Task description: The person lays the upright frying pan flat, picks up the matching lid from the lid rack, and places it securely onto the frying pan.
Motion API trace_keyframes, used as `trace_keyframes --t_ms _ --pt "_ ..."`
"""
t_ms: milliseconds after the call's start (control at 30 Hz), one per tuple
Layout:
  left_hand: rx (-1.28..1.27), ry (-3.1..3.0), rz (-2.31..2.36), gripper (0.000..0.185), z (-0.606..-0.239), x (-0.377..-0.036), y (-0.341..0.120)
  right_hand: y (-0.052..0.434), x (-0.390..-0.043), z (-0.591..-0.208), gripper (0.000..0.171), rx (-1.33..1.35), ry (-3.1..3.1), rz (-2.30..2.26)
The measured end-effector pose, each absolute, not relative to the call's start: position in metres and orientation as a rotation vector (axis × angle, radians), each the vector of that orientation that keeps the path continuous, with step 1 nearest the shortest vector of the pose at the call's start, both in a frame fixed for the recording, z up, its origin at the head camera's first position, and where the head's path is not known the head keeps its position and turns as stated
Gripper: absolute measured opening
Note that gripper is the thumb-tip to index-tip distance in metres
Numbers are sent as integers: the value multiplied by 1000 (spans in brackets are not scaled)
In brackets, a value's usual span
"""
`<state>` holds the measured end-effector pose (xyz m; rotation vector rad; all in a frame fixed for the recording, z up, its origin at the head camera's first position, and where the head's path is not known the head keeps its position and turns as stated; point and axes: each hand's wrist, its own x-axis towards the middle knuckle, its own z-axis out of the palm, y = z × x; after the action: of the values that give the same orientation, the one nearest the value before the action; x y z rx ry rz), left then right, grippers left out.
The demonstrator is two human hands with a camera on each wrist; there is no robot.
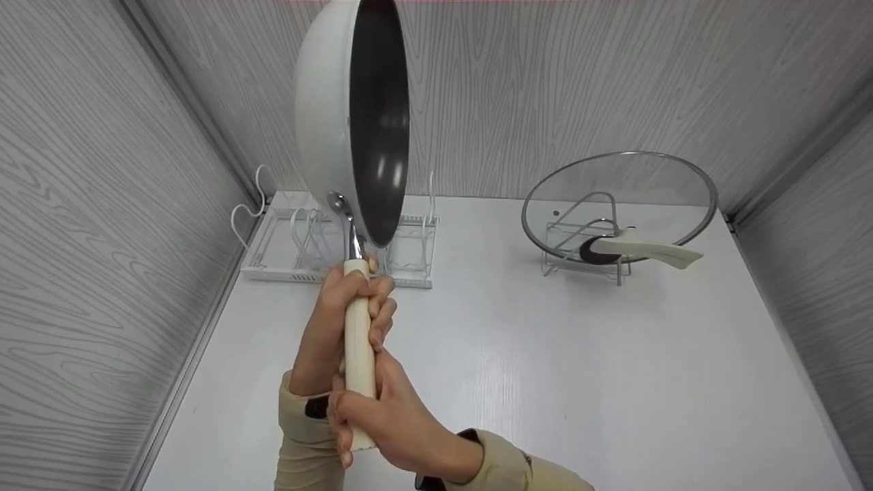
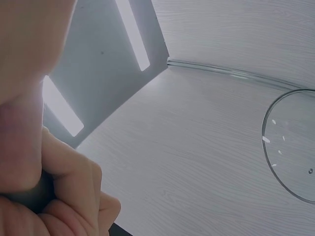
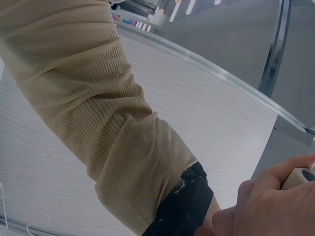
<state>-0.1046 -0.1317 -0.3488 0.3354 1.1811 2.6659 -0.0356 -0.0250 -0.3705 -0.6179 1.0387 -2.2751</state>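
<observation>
Both hands grip the cream handle of a deep white frying pan, which is raised and tilted on its side with its dark inner surface facing right. My left hand curls round the handle's upper part, near the metal neck. Lower down, close to the handle's end, my right hand wraps round it. Behind the pan stands a white wire rack, partly hidden by it. In the left wrist view, curled fingers fill the lower left. The right wrist view shows the handle's end in the right hand.
At the right, a glass lid with a cream handle stands tilted in a small wire stand. A white tabletop lies beneath, with wood-grain panels at the back and both sides.
</observation>
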Motion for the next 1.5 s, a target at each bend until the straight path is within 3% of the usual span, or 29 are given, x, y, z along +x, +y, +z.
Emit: trace_keyframes --t_ms 233,767,1133,1367,1500 --pt "317 1190 2638 9 -349 -106 -128 -22 -36 -373 22 -634 1072 -2285" --pt "241 1105 2602 16 -359 -115 -128 -15 -39 -375 47 -564 1069 -2320" --pt "283 1111 2568 12 -363 -119 -127 -18 -41 -374 31 -548 1084 -2348" --pt "327 1131 2555 9 -365 -124 -124 -18 -42 -376 37 -511 1133 -2365" --pt "341 1095 2561 10 -366 -126 -123 -20 -43 -377 32 -524 1123 -2371"
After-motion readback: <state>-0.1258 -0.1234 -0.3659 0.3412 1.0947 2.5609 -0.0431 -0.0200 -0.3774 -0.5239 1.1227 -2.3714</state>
